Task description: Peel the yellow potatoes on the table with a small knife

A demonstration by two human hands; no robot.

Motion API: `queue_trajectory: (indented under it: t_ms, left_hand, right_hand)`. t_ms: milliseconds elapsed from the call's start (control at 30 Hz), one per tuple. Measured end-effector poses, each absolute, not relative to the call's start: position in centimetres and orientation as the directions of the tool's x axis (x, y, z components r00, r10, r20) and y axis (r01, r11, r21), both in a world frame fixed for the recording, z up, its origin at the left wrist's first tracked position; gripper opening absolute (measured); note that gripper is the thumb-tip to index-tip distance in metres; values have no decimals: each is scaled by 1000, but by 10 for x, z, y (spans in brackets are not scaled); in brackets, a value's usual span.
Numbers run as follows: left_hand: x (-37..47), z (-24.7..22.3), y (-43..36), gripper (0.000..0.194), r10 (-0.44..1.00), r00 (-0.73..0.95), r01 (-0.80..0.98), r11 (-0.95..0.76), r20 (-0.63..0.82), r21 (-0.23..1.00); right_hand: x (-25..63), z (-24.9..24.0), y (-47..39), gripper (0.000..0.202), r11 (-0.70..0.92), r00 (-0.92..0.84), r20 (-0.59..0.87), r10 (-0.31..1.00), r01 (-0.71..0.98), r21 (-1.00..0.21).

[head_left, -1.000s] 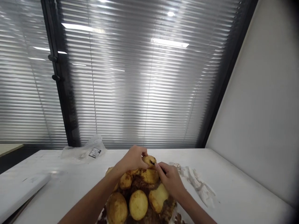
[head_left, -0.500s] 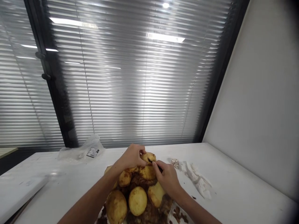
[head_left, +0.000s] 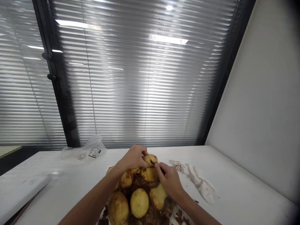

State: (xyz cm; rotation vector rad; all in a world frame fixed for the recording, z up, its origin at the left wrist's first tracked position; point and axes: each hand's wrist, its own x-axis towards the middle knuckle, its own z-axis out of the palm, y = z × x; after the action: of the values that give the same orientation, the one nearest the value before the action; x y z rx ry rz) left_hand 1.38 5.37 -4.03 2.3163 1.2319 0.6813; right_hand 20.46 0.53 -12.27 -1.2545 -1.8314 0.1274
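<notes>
My left hand [head_left: 136, 157] grips a yellow potato [head_left: 150, 159] from its left side, thumb below and fingers above. A small dark tool [head_left: 162, 171] is pinched in my right hand [head_left: 170, 179], its tip against a dark spot on that potato. Just beneath lies another potato [head_left: 149, 174] with brown patches. Nearer to me, a round pale potato [head_left: 139, 203], a large brownish one [head_left: 118, 207] and a cut-looking one [head_left: 158, 196] rest on a brown, peel-like heap [head_left: 150, 217].
A clear plastic bag [head_left: 84, 150] with a label lies at the back left. Crumpled white tissue [head_left: 199, 181] is to the right on the white table [head_left: 70, 184]. A flat white box [head_left: 23, 193] sits at the left edge. Blinds stand behind.
The view has shifted slightly, so the scene sits a little further right. Both hands keep their hold, and the tool tip has moved slightly on the potato.
</notes>
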Motion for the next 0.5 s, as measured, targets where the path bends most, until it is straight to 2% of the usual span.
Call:
queue_trajectory:
  t_ms: [167, 367, 500]
  left_hand:
    - [14, -40, 55, 27, 852, 477, 641, -506, 216, 578]
    - [14, -40, 54, 24, 849, 481, 647, -511, 216, 566]
    - [14, -39, 53, 26, 853, 477, 653, -505, 210, 564]
  right_hand:
    - [215, -125, 12, 45, 382, 21, 601, 799, 754, -534]
    - [214, -122, 10, 46, 464, -88, 587, 805, 710, -530]
    - [218, -120, 12, 46, 410, -24, 593, 805, 744, -528]
